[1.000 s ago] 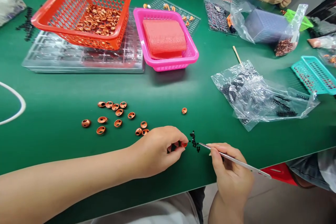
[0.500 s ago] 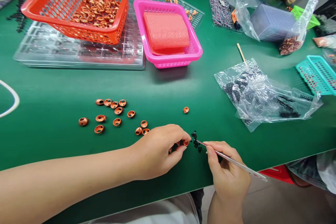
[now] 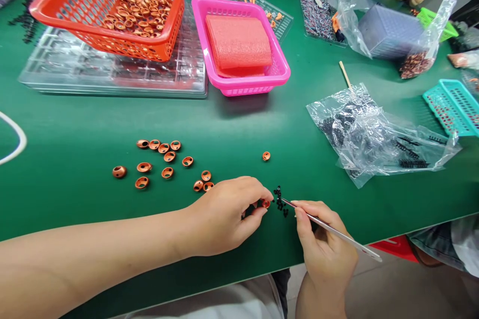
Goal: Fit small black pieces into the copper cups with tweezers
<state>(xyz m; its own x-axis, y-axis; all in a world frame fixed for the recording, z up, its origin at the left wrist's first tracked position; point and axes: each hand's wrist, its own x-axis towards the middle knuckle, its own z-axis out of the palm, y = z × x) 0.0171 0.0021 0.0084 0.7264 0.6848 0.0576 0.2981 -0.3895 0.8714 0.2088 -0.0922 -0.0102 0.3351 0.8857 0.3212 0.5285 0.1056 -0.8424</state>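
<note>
Fingers of the left hand [image 3: 228,215] are pinching a copper-coloured cup [image 3: 266,204], seemingly unfinished, the right hand [image 3: 327,239] is gripping tweezers [image 3: 352,241] by black bits [image 3: 279,200], and loose cups [image 3: 169,156] at left are apparently awaiting work.

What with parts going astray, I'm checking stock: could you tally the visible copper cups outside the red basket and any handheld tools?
Copper cups lying on the table: 14
Cup between the left fingers: 1
Metal tool in the right fingers: 1
Total: 16
The left hand may hide more.
</note>
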